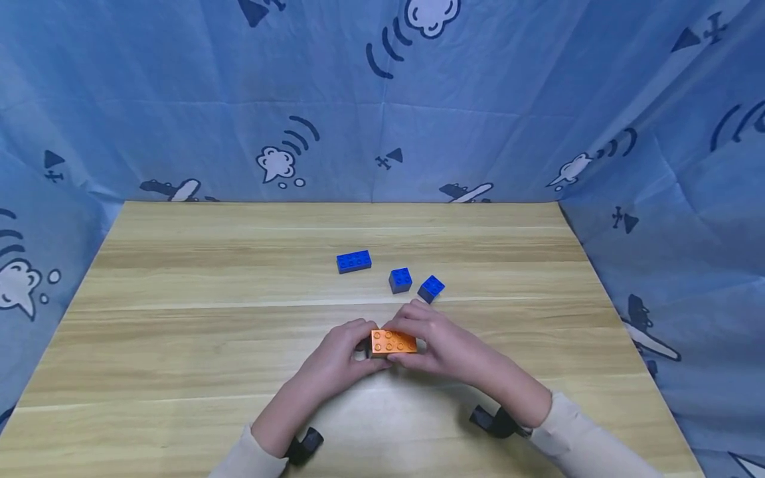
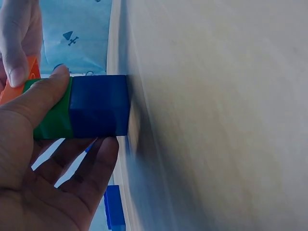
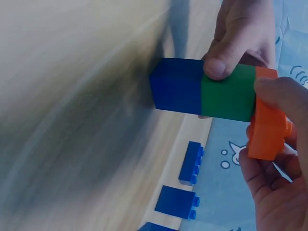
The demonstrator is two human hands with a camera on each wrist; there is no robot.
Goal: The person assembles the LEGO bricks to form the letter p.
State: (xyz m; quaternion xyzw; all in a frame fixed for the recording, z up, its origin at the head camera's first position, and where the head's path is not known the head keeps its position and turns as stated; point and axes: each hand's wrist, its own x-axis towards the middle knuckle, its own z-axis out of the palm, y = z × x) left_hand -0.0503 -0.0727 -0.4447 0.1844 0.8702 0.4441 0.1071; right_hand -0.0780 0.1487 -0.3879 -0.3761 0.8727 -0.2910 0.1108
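In the head view both hands meet over the middle of the table. My right hand [image 1: 441,343] pinches an orange toy building brick [image 1: 393,342] with studs facing up. Below it, a green brick [image 3: 231,96] sits on a blue brick [image 3: 177,89] in a short stack, seen sideways in the wrist views. The thumb and fingers of my left hand [image 1: 337,358] grip this stack from the side. The orange brick lies against the green brick's top and juts out to one side. In the left wrist view the stack's blue end [image 2: 98,106] is close over the table.
Three loose blue bricks lie beyond the hands: a long one [image 1: 353,262], a shorter one [image 1: 400,281], and another [image 1: 431,289] close to the right fingers. Blue patterned cloth [image 1: 335,79] hangs behind the wooden table [image 1: 197,318] and along its sides.
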